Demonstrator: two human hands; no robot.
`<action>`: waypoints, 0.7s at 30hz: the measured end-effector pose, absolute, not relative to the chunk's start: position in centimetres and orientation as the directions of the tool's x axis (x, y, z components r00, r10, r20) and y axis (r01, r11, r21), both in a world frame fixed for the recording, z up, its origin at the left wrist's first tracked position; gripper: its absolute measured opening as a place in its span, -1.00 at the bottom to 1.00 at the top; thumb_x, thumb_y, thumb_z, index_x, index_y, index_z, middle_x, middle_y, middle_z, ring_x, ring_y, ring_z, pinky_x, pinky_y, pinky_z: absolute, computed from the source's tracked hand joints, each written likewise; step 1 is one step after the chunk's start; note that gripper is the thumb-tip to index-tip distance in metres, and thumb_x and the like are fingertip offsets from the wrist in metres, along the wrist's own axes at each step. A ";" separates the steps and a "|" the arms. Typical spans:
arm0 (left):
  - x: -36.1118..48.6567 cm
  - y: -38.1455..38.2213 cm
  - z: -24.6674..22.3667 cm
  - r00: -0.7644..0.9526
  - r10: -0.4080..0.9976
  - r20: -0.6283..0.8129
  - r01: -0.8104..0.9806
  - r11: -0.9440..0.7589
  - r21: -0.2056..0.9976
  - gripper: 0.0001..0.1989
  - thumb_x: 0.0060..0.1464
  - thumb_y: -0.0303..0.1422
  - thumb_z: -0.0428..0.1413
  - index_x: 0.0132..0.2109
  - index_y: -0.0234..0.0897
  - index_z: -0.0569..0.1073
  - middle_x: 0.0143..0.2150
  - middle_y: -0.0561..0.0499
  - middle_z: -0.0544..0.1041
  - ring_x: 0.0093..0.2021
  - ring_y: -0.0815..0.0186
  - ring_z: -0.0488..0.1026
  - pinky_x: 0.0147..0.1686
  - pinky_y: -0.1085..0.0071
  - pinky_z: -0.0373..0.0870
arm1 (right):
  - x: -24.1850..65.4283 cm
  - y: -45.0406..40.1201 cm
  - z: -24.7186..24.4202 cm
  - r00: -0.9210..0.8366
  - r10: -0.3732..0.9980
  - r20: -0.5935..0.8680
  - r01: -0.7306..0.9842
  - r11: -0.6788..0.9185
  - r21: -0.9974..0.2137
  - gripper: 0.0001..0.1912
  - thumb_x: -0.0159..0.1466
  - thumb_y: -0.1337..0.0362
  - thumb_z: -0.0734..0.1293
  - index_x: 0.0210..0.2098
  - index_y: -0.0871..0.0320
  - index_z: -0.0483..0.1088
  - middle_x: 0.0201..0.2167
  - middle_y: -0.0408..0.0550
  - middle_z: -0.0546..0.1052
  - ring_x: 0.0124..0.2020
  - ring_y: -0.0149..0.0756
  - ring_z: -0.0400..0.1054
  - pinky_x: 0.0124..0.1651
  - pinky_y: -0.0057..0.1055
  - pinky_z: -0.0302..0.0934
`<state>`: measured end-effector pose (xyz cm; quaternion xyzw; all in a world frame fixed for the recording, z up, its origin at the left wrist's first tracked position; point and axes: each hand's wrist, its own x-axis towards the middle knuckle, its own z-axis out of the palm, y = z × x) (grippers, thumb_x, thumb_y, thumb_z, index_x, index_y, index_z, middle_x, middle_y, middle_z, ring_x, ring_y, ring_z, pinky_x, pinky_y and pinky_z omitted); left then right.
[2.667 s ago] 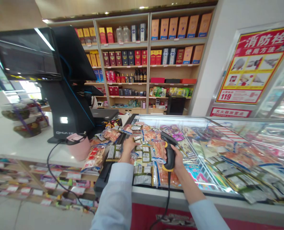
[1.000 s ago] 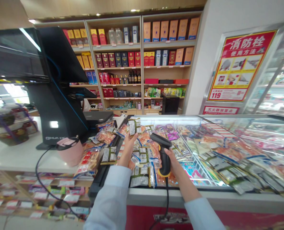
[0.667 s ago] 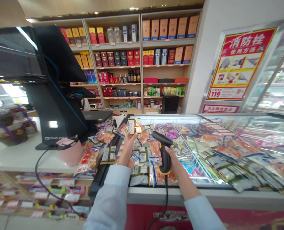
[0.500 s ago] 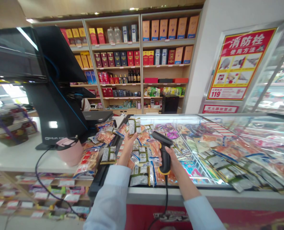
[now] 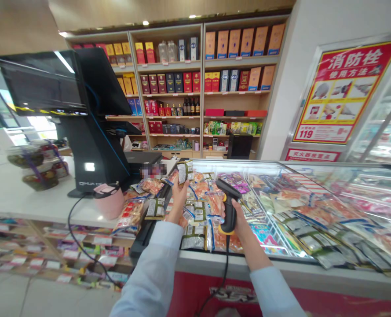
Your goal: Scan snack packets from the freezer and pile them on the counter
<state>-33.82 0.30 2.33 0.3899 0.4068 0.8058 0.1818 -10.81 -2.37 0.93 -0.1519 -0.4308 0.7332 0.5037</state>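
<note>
My left hand [image 5: 179, 194] pinches a small silver and green snack packet [image 5: 184, 171] by its lower edge, holding it upright over the freezer's near left part. My right hand [image 5: 236, 215] is wrapped round the grip of a black and yellow barcode scanner [image 5: 228, 207], whose head points left toward the packet. The scanner's cable hangs down over the freezer front. Beneath both hands lie several snack packets, among them a green and silver one [image 5: 194, 237] near the front edge and orange ones [image 5: 215, 203] beside the scanner.
A black checkout terminal [image 5: 98, 149] and a pink cup [image 5: 108, 201] stand on the white counter [image 5: 79, 211] at left. More packets [image 5: 327, 240] are piled on the freezer's right side. Stocked shelves [image 5: 169, 97] line the back; a red sign [image 5: 347, 92] hangs right.
The view has swung a little to the left, so the terminal and shelves appear further right. The held packet is tilted slightly differently. Both hands keep their holds.
</note>
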 end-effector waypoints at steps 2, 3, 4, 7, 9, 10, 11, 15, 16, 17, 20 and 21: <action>-33.8 -0.4 3.3 -0.653 0.577 0.491 0.056 -0.609 0.791 -0.49 -0.11 -0.25 0.30 0.02 -0.28 0.44 -0.01 -0.11 0.53 0.06 0.17 0.45 0.11 0.26 0.34 | -10.5 -2.3 1.5 -0.422 0.876 0.234 -0.629 -0.097 -0.771 -0.56 0.03 -0.12 0.43 -0.46 0.14 0.37 -0.64 -0.20 0.38 -0.69 -0.45 0.21 -0.69 -0.52 0.20; -33.7 -0.9 3.9 -0.648 0.579 0.495 0.053 -0.614 0.787 -0.50 -0.10 -0.25 0.30 0.01 -0.28 0.44 -0.01 -0.11 0.53 0.04 0.18 0.46 0.11 0.26 0.35 | -10.3 -2.2 1.9 -0.404 0.882 0.243 -0.638 -0.081 -0.766 -0.56 0.03 -0.13 0.43 -0.47 0.13 0.37 -0.64 -0.20 0.37 -0.69 -0.46 0.20 -0.68 -0.53 0.19; -33.6 -1.5 4.5 -0.630 0.596 0.498 0.038 -0.617 0.786 -0.52 -0.09 -0.26 0.29 0.00 -0.28 0.44 -0.02 -0.10 0.54 0.03 0.18 0.47 0.10 0.26 0.35 | -10.0 -2.2 2.3 -0.387 0.887 0.251 -0.645 -0.066 -0.761 -0.55 0.02 -0.14 0.43 -0.48 0.13 0.36 -0.64 -0.20 0.37 -0.69 -0.46 0.20 -0.68 -0.54 0.19; -32.9 -3.5 6.0 -0.562 0.676 0.476 -0.043 -0.599 0.800 -0.55 -0.10 -0.29 0.30 -0.03 -0.27 0.45 -0.03 -0.09 0.54 0.01 0.19 0.48 0.08 0.26 0.38 | -8.5 -2.2 3.7 -0.331 0.900 0.283 -0.663 -0.008 -0.749 -0.55 0.03 -0.16 0.41 -0.43 0.10 0.35 -0.63 -0.23 0.36 -0.70 -0.47 0.19 -0.68 -0.54 0.18; -32.1 -4.7 6.6 -0.533 0.713 0.455 -0.084 -0.580 0.810 -0.55 -0.13 -0.31 0.32 -0.04 -0.26 0.45 -0.03 -0.08 0.54 0.02 0.18 0.48 0.07 0.26 0.39 | -7.1 -2.3 4.6 -0.301 0.901 0.312 -0.662 0.039 -0.748 -0.55 0.04 -0.16 0.39 -0.39 0.09 0.34 -0.61 -0.23 0.35 -0.69 -0.46 0.20 -0.69 -0.53 0.17; -31.5 -5.3 6.7 -0.521 0.726 0.449 -0.097 -0.573 0.814 -0.55 -0.13 -0.32 0.32 -0.04 -0.26 0.45 -0.03 -0.08 0.54 0.03 0.17 0.48 0.07 0.25 0.39 | -6.2 -2.4 5.1 -0.281 0.903 0.326 -0.662 0.064 -0.747 -0.56 0.04 -0.15 0.39 -0.36 0.08 0.34 -0.60 -0.23 0.35 -0.69 -0.46 0.20 -0.69 -0.53 0.17; -30.7 -5.8 6.7 -0.508 0.738 0.445 -0.106 -0.566 0.817 -0.54 -0.13 -0.31 0.32 -0.04 -0.25 0.45 -0.03 -0.08 0.54 0.03 0.17 0.48 0.07 0.24 0.38 | -5.3 -2.6 5.5 -0.259 0.905 0.337 -0.664 0.087 -0.743 -0.56 0.04 -0.15 0.39 -0.34 0.08 0.35 -0.59 -0.23 0.35 -0.68 -0.46 0.21 -0.68 -0.53 0.17; -25.6 -7.0 4.9 -0.461 0.782 0.419 -0.125 -0.525 0.842 -0.52 -0.11 -0.28 0.31 -0.01 -0.24 0.44 -0.08 -0.10 0.56 -0.01 0.16 0.50 0.05 0.21 0.39 | -0.6 -3.1 6.0 -0.183 0.920 0.346 -0.651 0.151 -0.744 -0.53 -0.01 -0.13 0.42 -0.30 0.07 0.36 -0.57 -0.23 0.34 -0.65 -0.46 0.21 -0.67 -0.54 0.16; -24.0 -7.0 4.2 -0.437 0.802 0.407 -0.132 -0.505 0.853 -0.52 -0.11 -0.26 0.31 -0.01 -0.25 0.44 -0.09 -0.11 0.57 -0.04 0.15 0.51 0.03 0.20 0.40 | 0.8 -3.2 5.8 -0.159 0.926 0.341 -0.640 0.167 -0.750 -0.53 -0.01 -0.13 0.42 -0.31 0.08 0.36 -0.58 -0.22 0.33 -0.66 -0.45 0.21 -0.67 -0.53 0.16; -22.4 -7.0 3.4 -0.398 0.829 0.393 -0.146 -0.480 0.865 -0.53 -0.11 -0.24 0.31 -0.02 -0.26 0.45 -0.10 -0.12 0.57 -0.08 0.14 0.52 0.00 0.20 0.42 | 2.2 -3.4 5.5 -0.131 0.933 0.335 -0.628 0.183 -0.756 -0.53 -0.01 -0.13 0.42 -0.32 0.08 0.36 -0.58 -0.21 0.33 -0.66 -0.45 0.21 -0.68 -0.52 0.16; -17.8 -6.5 1.6 -0.312 0.875 0.371 -0.159 -0.433 0.887 -0.54 -0.10 -0.18 0.29 -0.06 -0.27 0.46 -0.11 -0.16 0.57 -0.13 0.13 0.54 -0.08 0.19 0.47 | 6.5 -3.7 4.5 -0.057 0.951 0.304 -0.608 0.208 -0.766 -0.53 -0.02 -0.13 0.42 -0.32 0.08 0.36 -0.57 -0.21 0.33 -0.66 -0.43 0.21 -0.68 -0.50 0.17; -16.5 -6.3 1.2 -0.303 0.875 0.377 -0.155 -0.435 0.887 -0.55 -0.10 -0.17 0.29 -0.06 -0.27 0.46 -0.11 -0.16 0.57 -0.12 0.12 0.53 -0.08 0.19 0.47 | 8.0 -3.9 4.1 -0.033 0.955 0.295 -0.608 0.215 -0.764 -0.53 -0.03 -0.12 0.43 -0.31 0.07 0.36 -0.56 -0.21 0.33 -0.66 -0.43 0.21 -0.67 -0.50 0.18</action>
